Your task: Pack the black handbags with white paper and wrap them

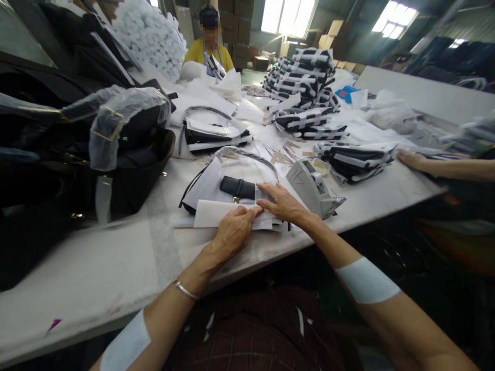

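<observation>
A handbag (201,190) lies on the table in front of me, mostly covered in white wrapping paper, its wrapped handle arching away from me. A black flap with a gold buckle (237,189) shows in the middle. Across its near side lies a folded white sheet (209,214). My left hand (234,229) is closed at the sheet's near edge, fingers bent and pressed together on it. My right hand (284,203) rests on the right side of the bag with fingers apart, its thumb close to my left fingertips. What lies beneath the fingers is hidden.
A grey tape dispenser (309,188) stands right of my right hand. Black bags (131,154) crowd the left side. Another handbag (216,134) and stacked wrapped bags (305,77) lie beyond. A co-worker's hand (412,158) touches bags at right; a person in yellow (189,54) is opposite.
</observation>
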### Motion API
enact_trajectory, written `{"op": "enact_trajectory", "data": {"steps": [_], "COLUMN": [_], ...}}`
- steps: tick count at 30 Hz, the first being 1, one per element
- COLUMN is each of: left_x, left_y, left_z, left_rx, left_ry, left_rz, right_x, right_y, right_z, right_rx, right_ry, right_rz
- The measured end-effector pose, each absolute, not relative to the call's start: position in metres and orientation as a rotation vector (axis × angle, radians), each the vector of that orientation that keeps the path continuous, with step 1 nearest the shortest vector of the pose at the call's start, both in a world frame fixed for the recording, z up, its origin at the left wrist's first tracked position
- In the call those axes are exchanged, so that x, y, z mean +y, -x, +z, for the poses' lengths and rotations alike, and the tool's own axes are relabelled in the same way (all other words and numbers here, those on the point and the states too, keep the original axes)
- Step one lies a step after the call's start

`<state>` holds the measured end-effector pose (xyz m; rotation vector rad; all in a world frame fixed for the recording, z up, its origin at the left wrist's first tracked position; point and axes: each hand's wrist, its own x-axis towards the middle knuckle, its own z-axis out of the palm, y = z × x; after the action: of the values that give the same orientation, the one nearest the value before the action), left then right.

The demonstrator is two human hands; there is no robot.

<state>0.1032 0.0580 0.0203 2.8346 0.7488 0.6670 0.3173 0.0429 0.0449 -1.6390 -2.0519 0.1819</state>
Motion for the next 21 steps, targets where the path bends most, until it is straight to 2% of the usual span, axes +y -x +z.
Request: {"op": "enact_trajectory", "data": {"steps": [5,15,21], "left_x": [0.058,0.059,0.057], "left_y": [-0.102,-0.100,-0.109], "left_z": [0.022,0.047,0.039], "left_rx": [0.755,0.589,0.744], "left_ry": [-2.781,-2.505,-2.633], "left_rz": [0.663,0.718,0.735], "right_x": [-0.004,-0.012,-0.044], "right_y": [-0.310,-0.290,-0.301], "right_z": [0.033,0.001,0.019], "right_rx": [-1.979,-1.796,-1.755], "right_ry": [1.481,1.479,1.386], "right_rz": [0.259,-0.089,0.055]}}
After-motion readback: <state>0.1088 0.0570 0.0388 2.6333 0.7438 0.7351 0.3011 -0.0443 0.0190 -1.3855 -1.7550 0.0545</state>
